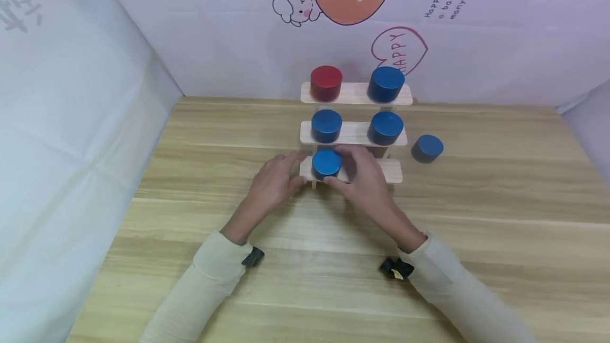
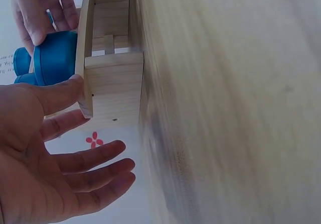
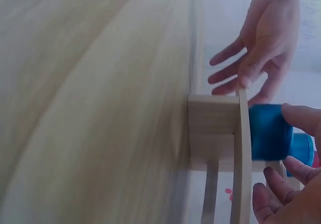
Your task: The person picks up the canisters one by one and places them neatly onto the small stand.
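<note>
A three-step wooden display rack [image 1: 392, 170] stands on the table. On the left part of its lowest step sits a round blue tin [image 1: 326, 163], which my right hand [image 1: 364, 181] holds between thumb and fingers. My left hand [image 1: 272, 183] pinches the left end of that step, thumb at the front edge and index finger at the back; its other fingers extend loosely below the board in the left wrist view. Two blue tins, left [image 1: 326, 126] and right [image 1: 385, 128], stand on the middle step. The top step carries a red tin [image 1: 326, 83] and a blue tin [image 1: 386, 84].
One more blue tin [image 1: 427, 148] stands on the wooden table [image 1: 500, 184] right of the rack. Behind the rack hangs a white printed cloth [image 1: 229, 41], with another white cloth side [image 1: 71, 147] at the left.
</note>
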### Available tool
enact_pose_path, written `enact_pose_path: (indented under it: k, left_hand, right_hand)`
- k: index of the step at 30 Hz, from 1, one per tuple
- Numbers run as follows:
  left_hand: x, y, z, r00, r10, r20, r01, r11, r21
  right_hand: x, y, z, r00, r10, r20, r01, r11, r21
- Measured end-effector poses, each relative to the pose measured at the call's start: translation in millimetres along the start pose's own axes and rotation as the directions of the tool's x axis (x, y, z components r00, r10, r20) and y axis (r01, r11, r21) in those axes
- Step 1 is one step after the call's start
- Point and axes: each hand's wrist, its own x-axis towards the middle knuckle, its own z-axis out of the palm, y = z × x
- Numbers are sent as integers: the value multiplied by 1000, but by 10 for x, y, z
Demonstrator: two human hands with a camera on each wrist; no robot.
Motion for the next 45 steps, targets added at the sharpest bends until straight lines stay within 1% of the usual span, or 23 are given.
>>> enact_pose_path:
  k: [6, 9, 13, 16, 19, 22, 29, 33, 39, 45]
  left_hand:
    - [-15, -3, -16, 1000, -6, 4, 6, 1000, -7]
    - [-20, -17, -20, 1000, -10, 2, 10, 1000, -9]
    - [-15, -23, -15, 1000, -18, 2, 18, 1000, -11]
    - [5, -16, 3, 1000, -13, 12, 14, 1000, -14]
    - [21, -6, 19, 1000, -11, 23, 11, 1000, -10]
    - [17, -1, 16, 999, -17, 28, 17, 1000, -3]
    - [-9, -8, 14, 999, -22, 38, 23, 999, -27]
    - [-6, -6, 18, 999, -13, 35, 15, 999, -33]
    - [-2, -18, 0, 1000, -20, 18, 21, 999, -36]
    - [7, -20, 5, 999, -11, 30, 12, 999, -49]
  right_hand:
    - [-47, 88, -107, 1000, -7, -8, 7, 1000, -18]
    - [-77, 180, -149, 1000, 0, 0, 0, 1000, -21]
    - [-141, 320, -228, 1000, 6, -3, -6, 1000, -2]
    - [-209, 416, -328, 1000, 2, -21, -2, 1000, -1]
    - [-282, 505, -454, 999, 2, -49, -3, 1000, -21]
    - [-347, 596, -590, 997, 8, -75, -10, 1000, -22]
    - [-501, 773, -930, 993, 68, -94, -66, 998, 18]
    - [-553, 880, -1099, 989, 88, -120, -87, 996, 17]
    - [-584, 1132, -1267, 985, 120, -125, -121, 993, 5]
    - [-651, 1419, -1455, 973, 206, -101, -205, 978, 26]
